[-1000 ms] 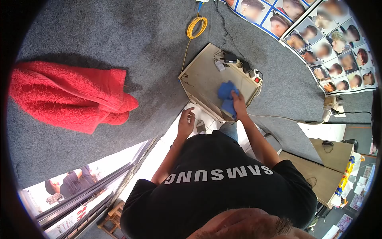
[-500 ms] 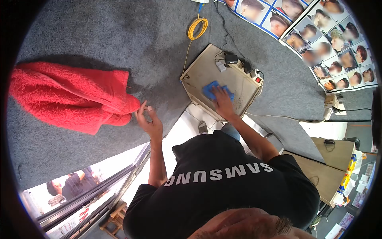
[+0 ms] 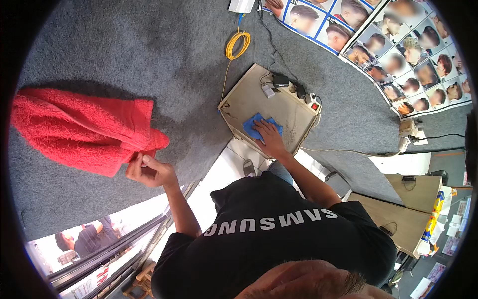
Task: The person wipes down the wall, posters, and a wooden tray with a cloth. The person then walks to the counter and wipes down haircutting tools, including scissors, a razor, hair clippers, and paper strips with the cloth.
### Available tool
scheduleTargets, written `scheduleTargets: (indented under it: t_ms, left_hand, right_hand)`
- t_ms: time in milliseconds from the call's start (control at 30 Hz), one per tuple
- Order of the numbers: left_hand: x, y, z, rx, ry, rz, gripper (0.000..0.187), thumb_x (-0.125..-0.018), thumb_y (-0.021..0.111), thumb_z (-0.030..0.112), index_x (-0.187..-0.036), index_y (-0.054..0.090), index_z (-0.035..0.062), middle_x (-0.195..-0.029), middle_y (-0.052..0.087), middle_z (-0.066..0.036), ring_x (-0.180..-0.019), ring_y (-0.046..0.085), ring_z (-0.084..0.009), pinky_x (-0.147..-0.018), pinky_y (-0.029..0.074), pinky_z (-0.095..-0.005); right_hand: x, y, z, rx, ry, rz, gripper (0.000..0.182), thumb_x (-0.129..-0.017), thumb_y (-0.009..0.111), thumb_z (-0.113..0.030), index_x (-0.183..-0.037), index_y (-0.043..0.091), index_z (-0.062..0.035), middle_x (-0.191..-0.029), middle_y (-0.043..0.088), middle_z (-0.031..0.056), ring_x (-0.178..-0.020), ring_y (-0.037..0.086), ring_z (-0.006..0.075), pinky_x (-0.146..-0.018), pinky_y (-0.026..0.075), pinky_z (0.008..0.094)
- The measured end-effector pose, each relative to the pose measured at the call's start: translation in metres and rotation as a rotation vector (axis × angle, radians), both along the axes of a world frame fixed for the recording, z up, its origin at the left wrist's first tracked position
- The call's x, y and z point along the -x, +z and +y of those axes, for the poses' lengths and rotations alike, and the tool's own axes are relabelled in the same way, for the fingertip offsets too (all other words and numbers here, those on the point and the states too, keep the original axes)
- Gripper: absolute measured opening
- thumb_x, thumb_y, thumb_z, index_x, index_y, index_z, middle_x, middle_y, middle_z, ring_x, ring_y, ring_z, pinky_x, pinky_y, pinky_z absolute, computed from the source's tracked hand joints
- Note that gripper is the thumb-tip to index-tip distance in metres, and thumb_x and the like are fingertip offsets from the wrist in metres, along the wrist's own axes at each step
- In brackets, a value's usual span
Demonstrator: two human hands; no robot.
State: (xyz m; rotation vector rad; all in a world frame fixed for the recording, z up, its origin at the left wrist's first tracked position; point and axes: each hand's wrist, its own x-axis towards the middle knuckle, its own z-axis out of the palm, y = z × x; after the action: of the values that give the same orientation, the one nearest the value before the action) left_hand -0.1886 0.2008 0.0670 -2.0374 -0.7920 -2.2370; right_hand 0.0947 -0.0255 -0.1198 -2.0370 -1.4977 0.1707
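My right hand lies over a folded blue cloth, pressing it flat against a small beige shelf. The shelf is fixed to a grey textured wall and has dirt specks near its right side. At the left hangs a red towel. My left hand is at the towel's lower right edge, with thumb and fingers curled together on it.
Black adapters and a power strip with a red switch sit along the shelf's edge. A coiled yellow cable hangs above. Haircut posters cover the upper right. Another person shows beyond the glass at lower left.
My left hand has moved left and down along the towel, its fingers closing at the lower edge. The blue cloth has shifted slightly under my right hand. The whole view has shifted a little.
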Motion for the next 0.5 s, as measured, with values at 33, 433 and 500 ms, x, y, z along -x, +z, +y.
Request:
scheduleTargets:
  t_ms: [33, 433, 500]
  left_hand:
    - [-0.001, 0.004, 0.000, -0.013, 0.008, -0.007, 0.009, -0.100, 0.059, 0.002, -0.107, 0.060, -0.0040, -0.105, 0.044, -0.011, -0.098, 0.050, -0.0218, -0.084, 0.046, -0.0360]
    - [-0.074, -0.019, -0.048, 0.089, -0.247, 0.091, 0.017, -0.094, 0.066, 0.004, -0.109, 0.060, -0.0002, -0.105, 0.051, -0.013, -0.098, 0.051, -0.0261, -0.083, 0.044, -0.0389]
    - [-0.085, -0.016, -0.054, 0.168, -0.302, 0.007, 0.016, -0.093, 0.066, 0.004, -0.108, 0.062, 0.0001, -0.103, 0.052, -0.013, -0.097, 0.051, -0.0267, -0.085, 0.044, -0.0406]
  right_hand:
    - [0.000, 0.000, 0.000, -0.007, 0.005, 0.000, 0.054, -0.087, 0.073, -0.019, -0.138, 0.056, -0.0101, -0.154, 0.049, 0.0108, -0.147, 0.040, 0.0341, -0.120, 0.030, 0.0507]
    - [-0.003, -0.006, -0.004, -0.030, 0.039, -0.010, 0.054, -0.087, 0.071, -0.017, -0.138, 0.056, -0.0097, -0.153, 0.050, 0.0123, -0.147, 0.039, 0.0341, -0.120, 0.030, 0.0502]
    - [-0.002, -0.008, -0.005, -0.042, 0.044, -0.015, 0.055, -0.087, 0.071, -0.016, -0.139, 0.056, -0.0098, -0.153, 0.050, 0.0121, -0.147, 0.039, 0.0341, -0.120, 0.030, 0.0504]
